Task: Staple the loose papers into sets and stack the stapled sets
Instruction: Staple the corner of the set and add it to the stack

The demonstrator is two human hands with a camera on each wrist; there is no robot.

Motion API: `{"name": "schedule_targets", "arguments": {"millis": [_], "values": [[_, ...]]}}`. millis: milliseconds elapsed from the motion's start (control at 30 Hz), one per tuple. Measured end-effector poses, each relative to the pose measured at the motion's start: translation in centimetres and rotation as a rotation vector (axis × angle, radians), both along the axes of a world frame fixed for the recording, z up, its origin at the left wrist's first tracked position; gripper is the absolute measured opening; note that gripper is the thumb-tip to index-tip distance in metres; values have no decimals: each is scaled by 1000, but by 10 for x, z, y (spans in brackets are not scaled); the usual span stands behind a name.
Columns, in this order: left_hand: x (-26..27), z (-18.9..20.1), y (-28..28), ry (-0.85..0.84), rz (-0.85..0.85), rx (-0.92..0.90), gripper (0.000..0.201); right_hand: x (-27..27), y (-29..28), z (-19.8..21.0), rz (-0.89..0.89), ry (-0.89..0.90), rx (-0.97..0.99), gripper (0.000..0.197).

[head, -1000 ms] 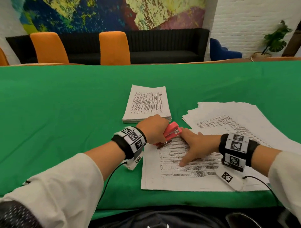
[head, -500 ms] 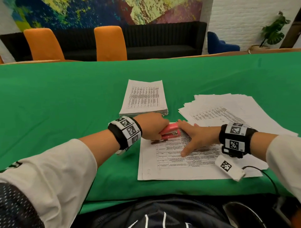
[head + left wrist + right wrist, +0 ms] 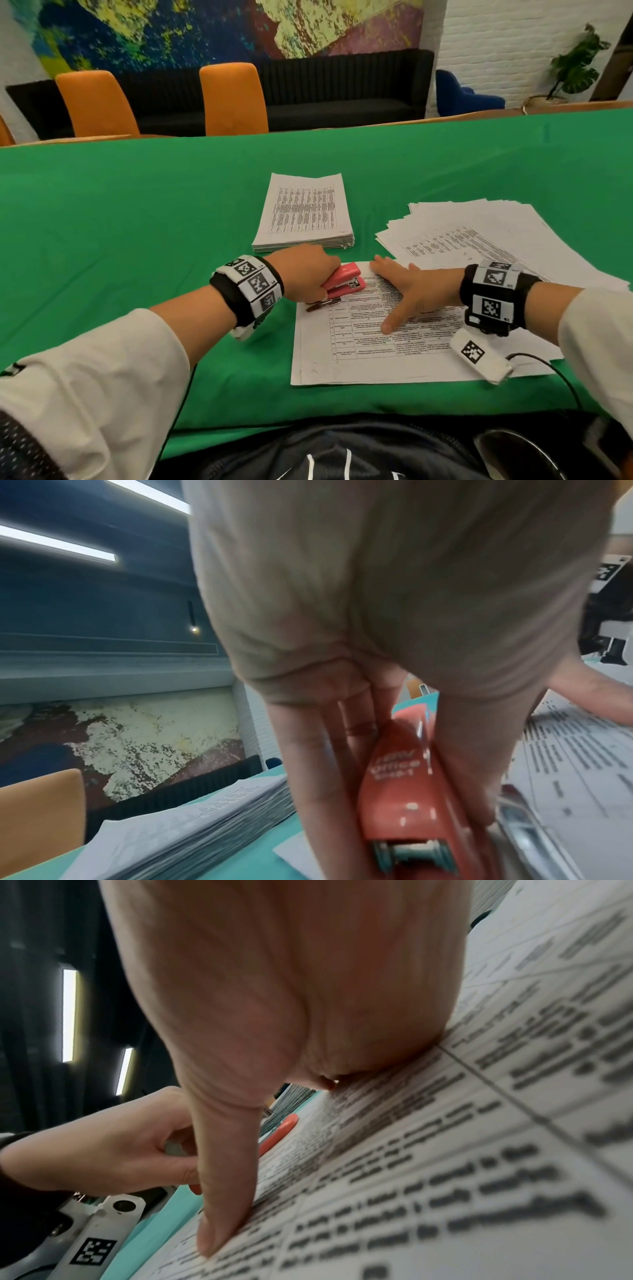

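One word, "Office", reads on the red stapler [image 3: 400,785] in the left hand [image 3: 387,615]

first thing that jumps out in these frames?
The red stapler, gripped by the left hand at the far left corner of the near paper set. The right hand lies flat on that set, holding it down on the green table. Behind are a neat stack and, to the right, a fanned pile.
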State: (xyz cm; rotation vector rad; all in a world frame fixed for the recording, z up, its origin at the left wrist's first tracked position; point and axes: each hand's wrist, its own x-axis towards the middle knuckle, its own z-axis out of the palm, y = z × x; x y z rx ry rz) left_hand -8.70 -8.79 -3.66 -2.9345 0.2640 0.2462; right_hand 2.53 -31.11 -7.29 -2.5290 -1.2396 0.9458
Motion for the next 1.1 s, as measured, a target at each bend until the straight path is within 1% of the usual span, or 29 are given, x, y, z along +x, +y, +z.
{"name": "schedule_targets", "arguments": {"millis": [200,333,400,433,500,567,600,633,667,700,733,767,800,833,933,1000,1100], "values": [[-18,0,11,-24,63,-73,25,-5,-1,4,-4,3,1,130],[-23,3,14,-35,166,-142,23,0,-1,4,-38,29,8,133],[-28,7,17,-56,229,-208,22,1,-2,3,-71,71,43,130],[-31,8,19,-77,264,-258,23,-1,-1,6,-95,100,81,125],[-36,14,21,-139,321,-376,25,-12,7,16,-178,127,231,105],[-41,21,19,-223,376,-516,30,-26,21,27,-276,120,452,76],[-42,24,17,-272,404,-576,34,-32,29,32,-325,191,551,58],[-43,26,15,-323,431,-613,38,-39,39,35,-372,343,633,43],[-45,28,11,-368,460,-644,41,-47,47,36,-410,547,701,37],[-47,28,8,-403,490,-690,43,-56,54,37,-449,740,759,38],[-49,27,6,-430,519,-751,43,-63,60,37,-482,876,810,38],[-51,25,4,-452,548,-815,43,-70,64,37,-503,948,860,37],[-54,24,3,-469,581,-876,43,-74,68,34,-521,971,904,36],[-58,22,2,-480,616,-937,42,-79,72,31,-535,964,934,35],[-63,15,-1,-496,679,-1104,39,-86,81,19,-550,826,947,31],[-65,11,-2,-518,703,-1165,38,-89,86,14,-577,762,946,29],[-66,7,0,-551,729,-1216,37,-91,89,13,-599,738,927,26]]}}
